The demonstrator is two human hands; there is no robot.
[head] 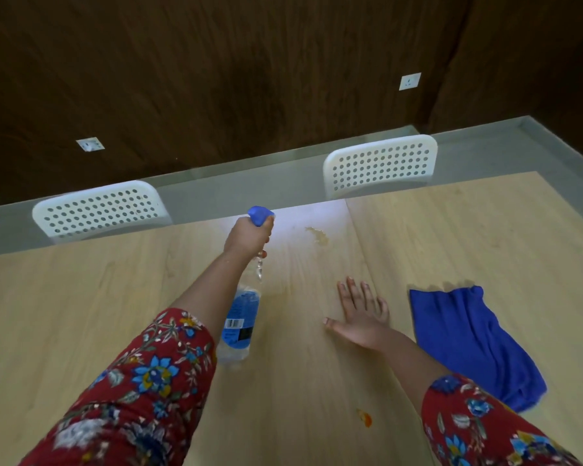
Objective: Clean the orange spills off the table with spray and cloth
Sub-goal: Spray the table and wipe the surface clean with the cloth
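Closest to you, the near spill point(365, 418), small and orange, sits by the near edge of the tabletop point(81, 297), not yet wiped. The cloth point(468, 338) lies crumpled toward the right edge, just beside your right hand point(360, 317), which rests flat with its fingers point(352, 292) released and spread. Your left hand point(248, 238) is clenched round the neck of the bottle point(239, 321), which is tilted with its blue head toward the far edge. The paler far spill point(317, 235) lies just right of that head. The nozzle seems aimed past it, so mist may drift over the far edge onto the chairs point(98, 210). Your right sleeve point(468, 415) could also smear the near spill.
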